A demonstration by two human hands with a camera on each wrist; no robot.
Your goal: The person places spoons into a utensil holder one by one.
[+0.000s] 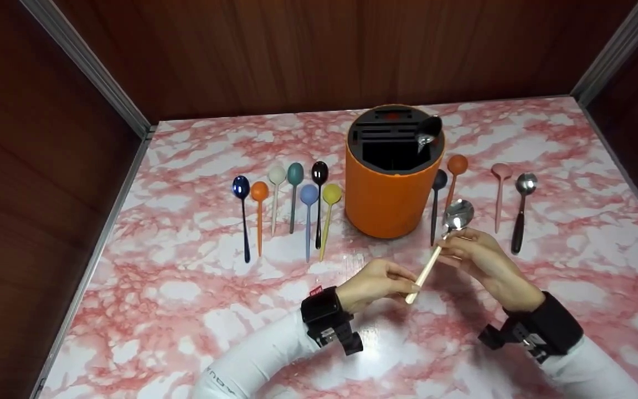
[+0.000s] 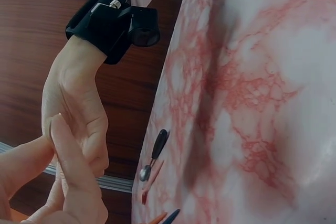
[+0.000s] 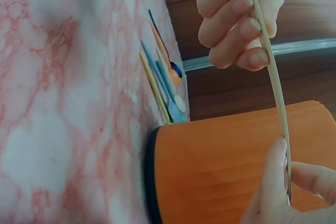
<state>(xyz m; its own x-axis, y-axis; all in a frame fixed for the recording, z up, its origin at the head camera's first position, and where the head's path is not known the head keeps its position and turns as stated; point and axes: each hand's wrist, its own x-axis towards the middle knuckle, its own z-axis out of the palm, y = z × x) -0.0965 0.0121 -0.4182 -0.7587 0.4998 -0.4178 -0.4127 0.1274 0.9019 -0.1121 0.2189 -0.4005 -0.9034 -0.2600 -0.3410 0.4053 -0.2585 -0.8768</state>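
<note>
A spoon [image 1: 458, 215] with a shiny metal bowl and a cream handle is held aslant above the table, bowl end up and to the right. My left hand [image 1: 379, 284] pinches the lower end of the handle between thumb and fingers. Near the neck, just below the bowl, my right hand [image 1: 482, 265] pinches it too. The right wrist view shows the thin cream handle [image 3: 276, 87] stretching between both hands. In the left wrist view the spoon is mostly hidden by the fingers. An orange cylindrical holder [image 1: 388, 202] with a black slotted top stands just beyond the hands.
A dark shiny spoon [image 1: 428, 130] sticks out of the holder's top. Left of it lie several coloured spoons, among them a yellow one [image 1: 331, 195]. To its right lie more, including a pink spoon [image 1: 500, 172] and a black-handled spoon [image 1: 518, 233]. Wooden walls enclose the marbled table.
</note>
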